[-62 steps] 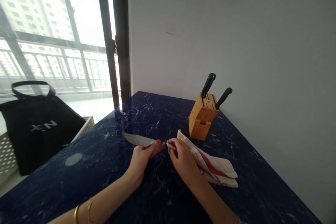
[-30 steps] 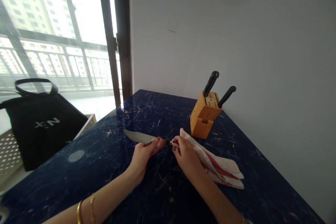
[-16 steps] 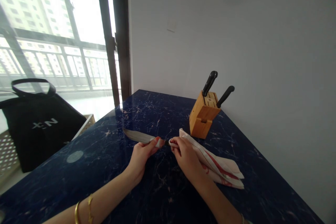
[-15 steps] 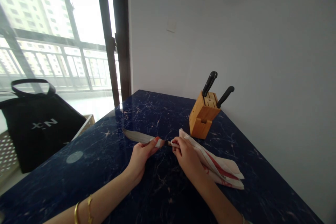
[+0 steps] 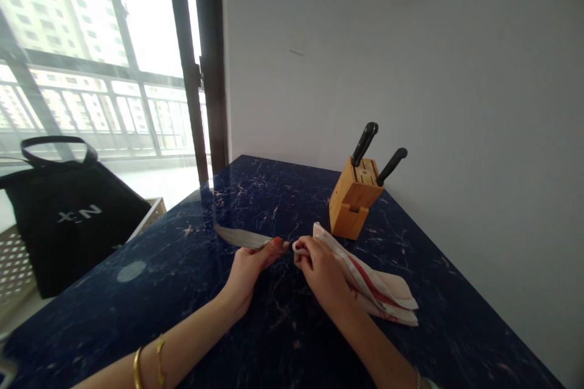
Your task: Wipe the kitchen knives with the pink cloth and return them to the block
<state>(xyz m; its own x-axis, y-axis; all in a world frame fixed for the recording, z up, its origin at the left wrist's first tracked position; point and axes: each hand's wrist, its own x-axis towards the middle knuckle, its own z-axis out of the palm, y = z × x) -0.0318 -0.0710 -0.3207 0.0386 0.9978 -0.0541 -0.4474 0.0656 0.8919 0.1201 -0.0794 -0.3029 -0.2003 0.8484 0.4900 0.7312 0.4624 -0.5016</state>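
Observation:
A knife [image 5: 239,236] lies across in front of me, its blade pointing left. My left hand [image 5: 249,267] is closed on it, thumb and fingers pinching the blade near the handle end. A white cloth with red stripes [image 5: 381,289] is bunched in my right hand [image 5: 323,264], whose fingers are closed on its folded end. That end sits around the handle, which is mostly hidden by cloth and fingers. The cloth's rest trails right, over the table. Behind my right hand stands a wooden knife block [image 5: 347,213].
Two black-handled knives stick up from the block, the taller handle [image 5: 365,143] at the left and another [image 5: 392,166] at the right. The dark blue marbled table [image 5: 269,188] meets a grey wall [image 5: 401,61]. A black bag [image 5: 68,219] rests beyond the left edge.
My right hand and the folded cloth end have moved slightly left along the handle, closer to my left hand. The cloth's trailing end has shifted a little left too.

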